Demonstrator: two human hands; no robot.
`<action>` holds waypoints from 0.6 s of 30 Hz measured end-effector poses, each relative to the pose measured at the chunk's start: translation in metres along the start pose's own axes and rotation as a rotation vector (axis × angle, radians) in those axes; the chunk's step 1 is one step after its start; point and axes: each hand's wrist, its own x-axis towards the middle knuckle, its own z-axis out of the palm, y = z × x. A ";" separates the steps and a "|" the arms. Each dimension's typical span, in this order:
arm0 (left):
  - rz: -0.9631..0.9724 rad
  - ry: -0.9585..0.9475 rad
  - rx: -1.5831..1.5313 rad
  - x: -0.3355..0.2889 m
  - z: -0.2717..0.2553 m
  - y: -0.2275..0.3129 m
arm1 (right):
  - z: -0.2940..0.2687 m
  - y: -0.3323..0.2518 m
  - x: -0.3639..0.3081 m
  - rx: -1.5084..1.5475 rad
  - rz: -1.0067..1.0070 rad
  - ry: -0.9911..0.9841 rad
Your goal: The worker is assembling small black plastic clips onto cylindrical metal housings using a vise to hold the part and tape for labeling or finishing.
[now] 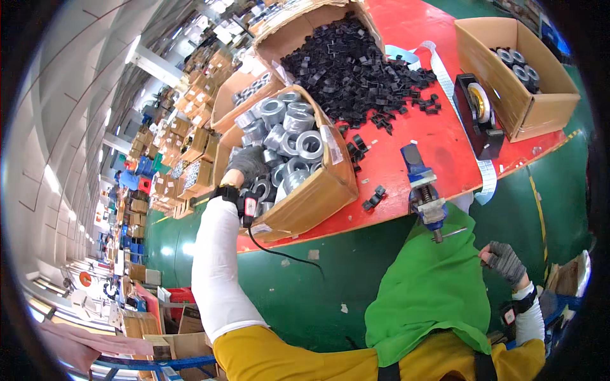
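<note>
Blue vise sits at the near edge of the red counter [445,143], black dispenser [467,117] to its right with a pale label strip [440,66] beside it. Green floor [286,295] has a yellow line [539,209] at right. Stacked brown cartons [197,101] fill the background, ceiling lights [52,181] far left, pink cloth [95,340] lower left.
</note>
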 end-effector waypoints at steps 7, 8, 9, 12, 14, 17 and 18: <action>-0.127 0.333 -0.392 -0.071 -0.034 0.011 | -0.005 0.008 -0.005 -0.035 -0.058 0.003; -0.137 0.378 -0.516 -0.087 -0.039 0.009 | -0.006 0.009 -0.005 -0.020 -0.058 -0.001; -0.126 0.341 -0.759 -0.099 -0.050 0.027 | -0.008 -0.003 -0.009 -0.008 0.008 -0.001; -0.008 0.385 -0.913 -0.135 -0.063 0.058 | -0.004 -0.001 0.004 -0.049 -0.242 0.044; 0.021 0.354 -1.029 -0.143 -0.057 0.086 | 0.005 -0.004 0.012 0.077 -0.274 0.118; 0.271 0.370 -1.199 -0.152 -0.035 0.122 | 0.017 -0.042 0.026 -0.129 -0.536 0.276; 0.315 0.383 -1.267 -0.149 -0.027 0.137 | 0.021 -0.057 0.026 -0.172 -0.605 0.310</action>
